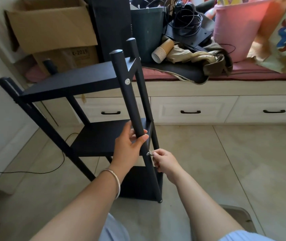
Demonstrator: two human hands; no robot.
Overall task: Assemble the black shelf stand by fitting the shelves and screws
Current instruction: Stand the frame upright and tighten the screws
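Three shelves: fitted between the posts of the black shelf stand [93, 108], standing tilted on the tiled floor [225, 162].
Left hand [130, 145]: fingers and thumb wrapped round the near front post [130, 94], just above the screw in hand; bangle [114, 181] at the wrist.
Right hand [165, 160]: fingers curled, fingertips [154, 154] pinching at the middle screw [147, 153]; cannot tell whether a small key or the bare screw head sits between them.
Middle screw: at the fingertips of the right hand, just below the left thumb, level with the front edge of the middle shelf [107, 136]; head standing proud of the post, judged not yet driven home.
Upper screw [127, 81]: well above both hands, head flush with the post; judged finished.
Step in hand: tightening the middle screw through the near front post into the middle shelf.
Method advised: keep the left grip close above the screw to stop the post twisting; hold the screw square to the post; turn in short strokes and re-pinch; stop once the head sits flush like the upper one.
Risk: cross-threading if the shelf edge sags away from the hole; slip of the pinch on a small head; stand tipping further while leaning.
Surroundings: window seat drawers [191, 110] beyond the fingers, cardboard box [51, 25] far above the left hand.
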